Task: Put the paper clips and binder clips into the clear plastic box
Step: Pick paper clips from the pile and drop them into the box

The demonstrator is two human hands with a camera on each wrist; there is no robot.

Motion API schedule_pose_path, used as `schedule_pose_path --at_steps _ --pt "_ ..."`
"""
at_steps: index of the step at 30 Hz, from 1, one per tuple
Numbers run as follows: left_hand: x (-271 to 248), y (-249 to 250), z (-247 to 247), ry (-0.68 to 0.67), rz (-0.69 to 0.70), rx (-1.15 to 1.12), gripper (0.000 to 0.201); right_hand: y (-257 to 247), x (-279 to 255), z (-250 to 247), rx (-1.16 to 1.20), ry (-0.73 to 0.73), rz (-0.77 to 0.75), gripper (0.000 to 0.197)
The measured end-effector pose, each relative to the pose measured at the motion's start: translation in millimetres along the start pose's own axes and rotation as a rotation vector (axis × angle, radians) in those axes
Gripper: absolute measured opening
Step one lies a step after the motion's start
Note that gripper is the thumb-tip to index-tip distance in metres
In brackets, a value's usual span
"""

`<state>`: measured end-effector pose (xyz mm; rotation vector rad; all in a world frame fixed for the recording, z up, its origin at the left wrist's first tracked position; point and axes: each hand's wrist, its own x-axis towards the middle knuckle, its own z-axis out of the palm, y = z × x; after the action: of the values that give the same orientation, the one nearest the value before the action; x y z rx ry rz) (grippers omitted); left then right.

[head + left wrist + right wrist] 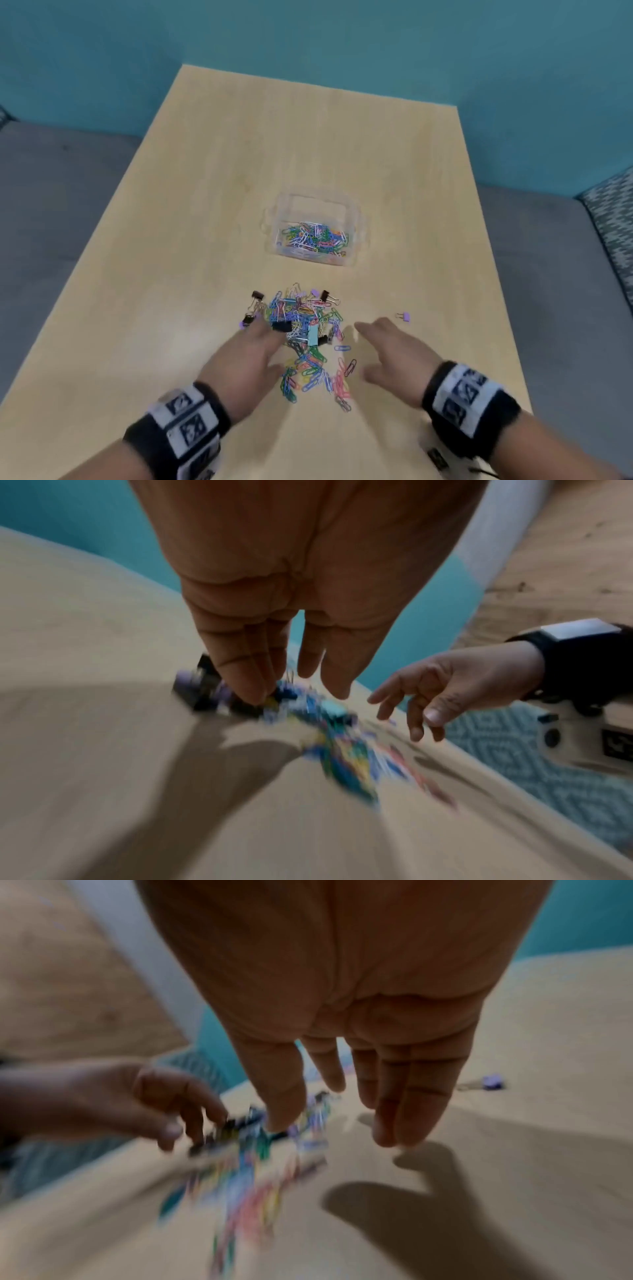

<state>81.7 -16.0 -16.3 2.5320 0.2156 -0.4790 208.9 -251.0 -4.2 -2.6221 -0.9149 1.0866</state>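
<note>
on the near half of the bench [205, 192], reading from left to right, we find our left hand [245, 356] first, fingers extended and only loosely bent, their tips resting on the left edge of the pile of paper clips and binder clips [305, 329]; the left wrist view is too blurred for us to say whether any clip is actually pinched, and we see none lifted. the pile itself lies between our hands, its long axis running from us toward the clear plastic box [317, 228], which sits straight beyond it and already holds a layer of coloured clips. our right hand [390, 356] hovers just to the right of the pile, fingers spread and holding nothing. further right, one purple binder clip [404, 316] lies apart. we judge the left hand nearer the heap, so a scoop would draw both hands inward, then carry forward to the box.
</note>
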Motion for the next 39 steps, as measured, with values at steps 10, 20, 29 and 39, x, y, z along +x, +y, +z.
schedule_pose_path --at_steps 10,20,29,39 --pt "-13.4 8.8 62.0 0.111 0.043 0.084 0.068 -20.2 -13.8 83.0 -0.02 0.232 -0.04 0.072" --pt "1.4 15.4 70.4 0.163 0.115 0.244 0.03 -53.4 13.3 85.1 -0.037 0.27 -0.06 0.031" --pt "4.5 15.3 68.0 0.137 0.054 0.2 0.032 -53.7 13.2 72.3 -0.074 0.219 -0.107 0.03" --pt "6.7 12.8 50.3 0.065 0.017 0.085 0.034 -40.1 16.5 54.9 0.146 0.131 0.018 0.007"
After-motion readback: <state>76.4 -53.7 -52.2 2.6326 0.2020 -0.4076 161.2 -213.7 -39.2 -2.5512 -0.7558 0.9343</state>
